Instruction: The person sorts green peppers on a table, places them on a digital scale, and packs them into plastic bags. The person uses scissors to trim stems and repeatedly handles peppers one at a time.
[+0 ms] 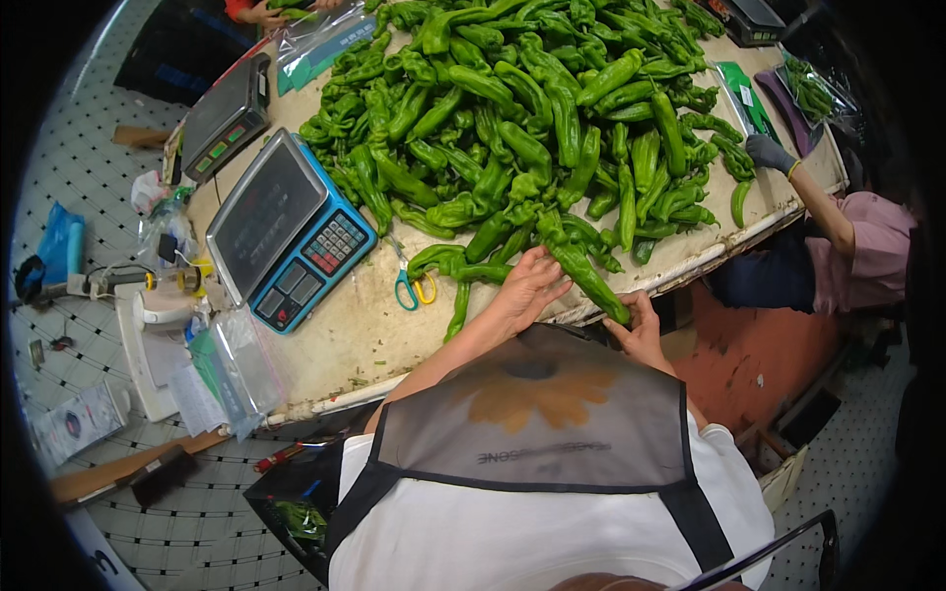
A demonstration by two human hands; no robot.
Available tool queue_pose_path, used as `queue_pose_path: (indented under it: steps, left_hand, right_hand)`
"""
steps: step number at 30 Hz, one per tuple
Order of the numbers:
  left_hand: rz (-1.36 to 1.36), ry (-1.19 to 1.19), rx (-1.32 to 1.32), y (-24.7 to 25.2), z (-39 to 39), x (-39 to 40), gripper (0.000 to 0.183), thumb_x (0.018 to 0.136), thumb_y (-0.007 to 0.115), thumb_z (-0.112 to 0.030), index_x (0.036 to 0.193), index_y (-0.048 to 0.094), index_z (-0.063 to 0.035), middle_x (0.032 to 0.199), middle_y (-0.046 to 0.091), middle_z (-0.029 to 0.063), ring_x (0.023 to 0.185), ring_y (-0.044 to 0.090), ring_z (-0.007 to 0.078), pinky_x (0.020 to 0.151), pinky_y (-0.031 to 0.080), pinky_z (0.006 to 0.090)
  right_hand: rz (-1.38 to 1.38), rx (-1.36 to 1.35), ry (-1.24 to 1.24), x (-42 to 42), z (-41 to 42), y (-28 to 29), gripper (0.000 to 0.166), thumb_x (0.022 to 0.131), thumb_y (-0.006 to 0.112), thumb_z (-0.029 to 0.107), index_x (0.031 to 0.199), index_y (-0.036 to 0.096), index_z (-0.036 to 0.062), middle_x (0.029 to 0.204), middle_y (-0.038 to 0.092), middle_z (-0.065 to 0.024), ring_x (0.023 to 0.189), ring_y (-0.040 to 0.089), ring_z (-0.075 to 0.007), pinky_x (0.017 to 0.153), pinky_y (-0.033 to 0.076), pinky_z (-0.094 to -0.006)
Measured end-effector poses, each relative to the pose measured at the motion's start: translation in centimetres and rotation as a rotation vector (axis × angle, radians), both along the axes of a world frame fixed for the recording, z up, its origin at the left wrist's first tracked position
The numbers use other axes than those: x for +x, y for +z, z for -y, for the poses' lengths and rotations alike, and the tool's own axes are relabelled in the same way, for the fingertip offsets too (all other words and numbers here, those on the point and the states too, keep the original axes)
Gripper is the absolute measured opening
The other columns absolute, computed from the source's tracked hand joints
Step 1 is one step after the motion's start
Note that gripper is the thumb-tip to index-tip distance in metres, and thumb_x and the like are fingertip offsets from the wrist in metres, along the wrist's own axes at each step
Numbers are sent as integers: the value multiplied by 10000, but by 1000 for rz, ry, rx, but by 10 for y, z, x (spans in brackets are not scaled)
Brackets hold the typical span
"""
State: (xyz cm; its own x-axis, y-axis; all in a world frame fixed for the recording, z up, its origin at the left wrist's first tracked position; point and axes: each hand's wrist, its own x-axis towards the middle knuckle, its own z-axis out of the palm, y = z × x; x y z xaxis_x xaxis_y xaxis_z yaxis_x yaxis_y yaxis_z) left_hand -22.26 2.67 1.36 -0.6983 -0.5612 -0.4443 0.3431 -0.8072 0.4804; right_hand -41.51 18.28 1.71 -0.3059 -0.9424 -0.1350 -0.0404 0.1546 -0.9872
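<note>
A long green pepper [584, 270] slants from the edge of the pepper pile towards my body. My right hand [637, 325] pinches its lower end between thumb and fingers. Close by its left side is my left hand [528, 287], palm turned up and fingers apart; whether the fingertips touch the pepper cannot be told. Beyond both hands rises a large heap of green peppers [488, 140] on the worn table [332, 354]. A few single peppers lie left of my left hand, beside scissors [414, 284] with one teal and one yellow handle.
A blue digital scale [310, 244] stands at the left, with a dark scale [225, 122] behind it. Plastic bags [240, 362] hang over the table's left front corner. At the right, a co-worker's gloved hand [770, 154] rests near a green packet [746, 100]. Another person's hands [266, 13] show top left.
</note>
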Motion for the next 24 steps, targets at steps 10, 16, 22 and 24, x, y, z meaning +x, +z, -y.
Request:
queue_pose_path:
  steps: [10, 16, 22, 24]
  left_hand:
    - [111, -79, 11, -4, -6, -1, 331, 981, 537, -102, 1310, 496, -117, 1272, 582, 43, 1157, 548, 176, 973, 443, 368]
    - [17, -34, 107, -1, -19, 10, 489, 968, 368, 74, 1428, 378, -92, 1408, 457, 137, 1205, 512, 272, 1054, 421, 429]
    - [-105, -259, 150, 1, -19, 43, 652, 903, 509, 49, 1484, 322, -182, 1381, 485, 129, 1258, 491, 273, 1042, 404, 509]
    - [-48, -304, 133, -2, -17, 48, 665, 910, 546, 38, 1485, 308, -197, 1346, 500, 112, 1249, 495, 259, 1027, 421, 478]
  right_hand:
    - [968, 358, 13, -1, -18, 21, 379, 959, 598, 185, 1290, 523, 16, 1051, 630, -101, 802, 594, -128, 649, 505, -264]
    - [512, 291, -64, 17, -29, 25, 326, 959, 593, 128, 1261, 557, 9, 1017, 638, -54, 761, 584, -87, 618, 492, -224]
    - [321, 133, -269, 78, -53, 15, 372, 892, 672, 83, 1242, 561, 18, 1067, 631, -28, 792, 565, -54, 655, 479, -198]
    - [278, 104, -365, 99, -56, 20, 382, 865, 689, 33, 1226, 569, 6, 1061, 627, -30, 864, 571, -64, 737, 482, -206]
